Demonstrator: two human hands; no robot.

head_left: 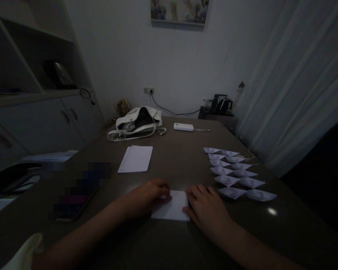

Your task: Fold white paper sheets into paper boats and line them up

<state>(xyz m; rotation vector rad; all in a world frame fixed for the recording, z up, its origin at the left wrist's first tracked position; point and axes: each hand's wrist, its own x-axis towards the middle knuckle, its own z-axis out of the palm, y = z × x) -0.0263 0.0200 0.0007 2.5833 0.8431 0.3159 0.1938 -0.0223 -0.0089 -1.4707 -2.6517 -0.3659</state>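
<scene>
Left hand (148,197): curled on the white paper (172,209), can't tell if we're pinching
Right hand (208,207): spread loosely at its right edge
White paper: lower middle of frame, between our hands
Paper boats (244,173): right side, two columns

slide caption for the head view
Left hand and right hand on white paper, near rows of folded paper boats.

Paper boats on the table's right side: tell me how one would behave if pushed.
The paper boats look thinly folded, so probably light and easily crushed. On the shiny table, one would likely slide, perhaps nudging its close neighbours.
</scene>
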